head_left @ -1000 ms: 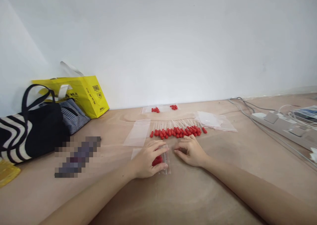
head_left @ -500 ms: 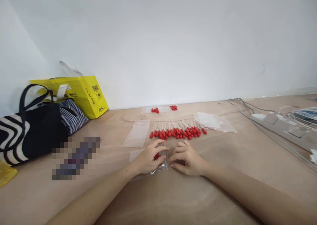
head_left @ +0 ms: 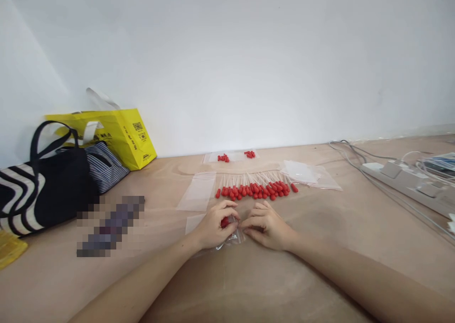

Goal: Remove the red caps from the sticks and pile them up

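2 hands (head_left: pixel 213 229) (head_left: pixel 268 227); 3 bags (head_left: pixel 121 133) (head_left: pixel 46 190) (head_left: pixel 104 164) left; 1 pwr strip (head_left: pixel 408 180); ≥5 clear pouches (head_left: pixel 197 192); red-tip droppers (head_left: pixel 256 189) uncountable.

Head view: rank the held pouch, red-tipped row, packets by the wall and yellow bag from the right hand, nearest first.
1. Pouch, at the right hand fingertips.
2. Red-tipped row, just beyond.
3. Packets, farther back.
4. Yellow bag, far left.

- Small zip bag (head_left: pixel 232 235): clear, glossy, crinkled plastic film.
- Droppers (head_left: pixel 256 186): translucent plastic stems, matt red rubbery bulbs.
- Table (head_left: pixel 249 285): matt, pale plywood with visible grain.
- Yellow bag (head_left: pixel 122 135): smooth, slightly shiny.
- Striped tote (head_left: pixel 42 190): matt woven cloth.
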The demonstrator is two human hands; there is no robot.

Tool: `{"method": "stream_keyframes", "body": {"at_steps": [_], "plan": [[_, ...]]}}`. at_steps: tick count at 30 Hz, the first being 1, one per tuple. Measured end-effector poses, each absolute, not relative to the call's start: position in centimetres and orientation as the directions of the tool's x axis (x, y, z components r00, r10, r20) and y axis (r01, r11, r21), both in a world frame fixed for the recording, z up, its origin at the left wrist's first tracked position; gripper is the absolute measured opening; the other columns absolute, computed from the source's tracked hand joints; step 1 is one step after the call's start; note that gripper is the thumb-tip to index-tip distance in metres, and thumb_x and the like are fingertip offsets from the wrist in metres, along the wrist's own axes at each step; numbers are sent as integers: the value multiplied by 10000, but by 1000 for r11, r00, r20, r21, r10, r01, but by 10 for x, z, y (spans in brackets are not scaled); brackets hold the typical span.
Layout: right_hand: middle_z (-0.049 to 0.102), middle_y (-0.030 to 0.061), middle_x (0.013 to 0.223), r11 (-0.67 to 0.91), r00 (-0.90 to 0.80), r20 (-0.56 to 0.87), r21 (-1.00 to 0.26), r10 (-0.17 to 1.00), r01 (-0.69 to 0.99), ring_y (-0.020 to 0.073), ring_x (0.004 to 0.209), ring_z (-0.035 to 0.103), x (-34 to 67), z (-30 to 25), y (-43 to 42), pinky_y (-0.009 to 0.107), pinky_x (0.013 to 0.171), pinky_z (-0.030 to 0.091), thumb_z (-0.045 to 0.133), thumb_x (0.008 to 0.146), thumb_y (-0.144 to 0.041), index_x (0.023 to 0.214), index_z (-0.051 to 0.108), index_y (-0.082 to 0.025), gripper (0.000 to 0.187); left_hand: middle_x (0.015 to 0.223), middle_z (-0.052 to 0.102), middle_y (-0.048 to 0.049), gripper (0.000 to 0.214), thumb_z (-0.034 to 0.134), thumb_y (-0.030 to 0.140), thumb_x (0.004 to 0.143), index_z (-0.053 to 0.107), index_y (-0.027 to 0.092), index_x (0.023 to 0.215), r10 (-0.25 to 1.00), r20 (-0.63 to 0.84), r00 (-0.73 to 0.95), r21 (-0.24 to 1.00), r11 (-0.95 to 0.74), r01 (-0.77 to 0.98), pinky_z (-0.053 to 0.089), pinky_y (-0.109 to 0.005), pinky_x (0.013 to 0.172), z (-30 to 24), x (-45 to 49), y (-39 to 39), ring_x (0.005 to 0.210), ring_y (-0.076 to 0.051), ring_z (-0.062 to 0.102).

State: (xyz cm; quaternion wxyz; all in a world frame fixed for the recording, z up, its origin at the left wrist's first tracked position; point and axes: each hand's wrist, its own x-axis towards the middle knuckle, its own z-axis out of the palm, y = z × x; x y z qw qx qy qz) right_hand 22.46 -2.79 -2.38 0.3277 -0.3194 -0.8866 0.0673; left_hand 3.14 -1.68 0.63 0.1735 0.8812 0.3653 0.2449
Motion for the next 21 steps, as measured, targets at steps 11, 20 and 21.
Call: {"method": "stream_keyframes", "body": {"at_steps": [11,20,21], "plan": [[585,-10,658,733,-536,510,-362,673,575,134,691,439,220,-21,-24,295,682,268,585,738,-224,763,652,-248,75,1023,549,-58,204,493,58,672,625,175,776,735,308,604,480,-668,568,417,-316,849,3,34,-11,955,-179,535],[606,-12,689,791,-571,559,-311,601,528,128,701,448,218,-25,-21,291,679,268,565,757,-202,775,652,-254,104,1121,483,-83,277,440,52,682,628,179,841,730,250,636,437,-671,598,387,-360,905,2,34,-11,1069,-211,464],[606,-15,688,788,-567,561,-310,604,532,126,702,449,218,-25,-22,289,680,267,568,755,-202,770,650,-254,99,1135,475,-84,294,438,49,681,624,182,867,728,243,641,432,-673,600,379,-366,914,2,34,-12,1081,-213,455]]}}
